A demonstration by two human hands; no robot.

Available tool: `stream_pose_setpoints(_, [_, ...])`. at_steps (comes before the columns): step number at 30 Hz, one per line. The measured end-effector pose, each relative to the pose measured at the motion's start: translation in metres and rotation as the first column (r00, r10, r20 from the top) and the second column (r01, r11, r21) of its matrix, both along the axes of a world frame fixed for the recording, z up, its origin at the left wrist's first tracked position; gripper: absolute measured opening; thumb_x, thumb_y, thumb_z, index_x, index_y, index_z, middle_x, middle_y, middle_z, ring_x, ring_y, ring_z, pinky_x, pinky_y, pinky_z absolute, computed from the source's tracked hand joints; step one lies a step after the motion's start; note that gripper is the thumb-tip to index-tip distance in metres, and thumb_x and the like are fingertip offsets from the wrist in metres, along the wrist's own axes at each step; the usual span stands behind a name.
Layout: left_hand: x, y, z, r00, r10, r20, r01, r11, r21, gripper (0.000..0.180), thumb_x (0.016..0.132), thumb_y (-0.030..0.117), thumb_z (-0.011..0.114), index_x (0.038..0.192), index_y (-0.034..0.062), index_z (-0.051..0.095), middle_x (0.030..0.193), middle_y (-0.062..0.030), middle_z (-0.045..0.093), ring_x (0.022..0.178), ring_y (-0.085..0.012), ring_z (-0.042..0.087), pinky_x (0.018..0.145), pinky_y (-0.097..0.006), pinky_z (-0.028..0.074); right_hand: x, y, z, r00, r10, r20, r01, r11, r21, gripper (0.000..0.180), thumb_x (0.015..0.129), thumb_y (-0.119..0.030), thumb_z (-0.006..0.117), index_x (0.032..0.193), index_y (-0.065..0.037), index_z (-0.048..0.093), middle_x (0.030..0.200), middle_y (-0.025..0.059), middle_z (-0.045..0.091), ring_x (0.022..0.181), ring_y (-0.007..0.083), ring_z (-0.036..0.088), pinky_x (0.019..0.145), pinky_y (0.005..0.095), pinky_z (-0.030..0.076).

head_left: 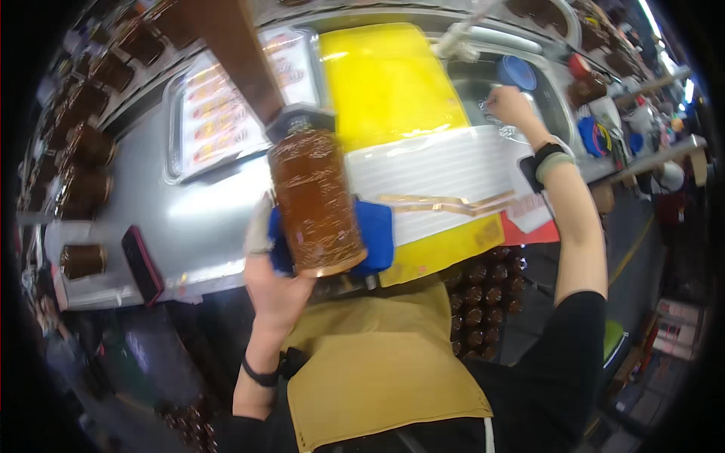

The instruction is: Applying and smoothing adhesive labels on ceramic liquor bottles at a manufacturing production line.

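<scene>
In front of me stands a large brown, shiny, film-wrapped cylinder with a dark grey collar at its far end. Behind its near end shows a blue piece, whose kind I cannot make out. My left hand is at the near left side of both; its fingers are partly hidden and blurred. Farther right, my right hand is closed over the metal sink, and what it holds, if anything, is hidden. A blue bowl lies in the sink, just beyond that hand.
A brown post rises behind the cylinder. Back left is a metal tray with printed sheets. Yellow sheets, a white ribbed sheet and tan strips cover the middle. A phone-like slab lies left.
</scene>
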State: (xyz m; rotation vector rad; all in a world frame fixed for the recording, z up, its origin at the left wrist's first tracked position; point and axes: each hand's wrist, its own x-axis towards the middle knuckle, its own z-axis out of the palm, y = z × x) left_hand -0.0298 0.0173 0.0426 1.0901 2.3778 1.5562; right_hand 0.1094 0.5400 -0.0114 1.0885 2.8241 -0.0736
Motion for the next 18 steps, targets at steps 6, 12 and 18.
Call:
stream_pose_setpoints(6, [-0.001,0.005,0.0,0.995,-0.054,0.081,0.046,0.995,0.094,0.082,0.073,0.003,0.085,0.146,-0.0029,0.047,0.135,-0.0198,0.061,0.124,-0.0273,0.061,0.104,-0.036,0.048,-0.037,-0.157,0.111,0.835,0.372,-0.405,-0.358,0.927,0.114,0.008,0.087,-0.005,0.065,0.094,-0.006,0.067,0.092,0.0103,0.066,0.094,0.0323,0.063,0.079,0.0413,0.05])
stream_pose_setpoints(12, [-0.005,-0.004,-0.007,0.993,-0.048,-0.107,0.055,0.996,0.065,0.09,0.068,0.008,0.09,0.146,-0.0032,0.046,0.142,-0.0212,0.053,0.127,-0.036,0.056,0.106,-0.041,0.048,-0.061,-0.313,0.166,0.711,0.198,-0.675,-0.617,0.637,-0.462,0.025,0.088,0.005,0.063,0.112,-0.005,0.063,0.093,0.0119,0.062,0.086,0.0283,0.062,0.079,0.0395,0.05])
stream_pose_setpoints(18, [-0.019,-0.005,0.023,0.949,-0.294,0.115,0.29,0.956,0.052,0.125,0.065,0.031,0.096,0.157,-0.0037,0.018,0.158,-0.0226,0.029,0.149,-0.0333,0.029,0.121,-0.044,0.025,-0.08,-0.332,0.145,0.714,0.321,-0.623,-0.649,0.638,-0.415,0.035,0.089,0.002,0.063,0.122,-0.005,0.053,0.093,0.0132,0.062,0.094,0.0331,0.062,0.082,0.0419,0.049])
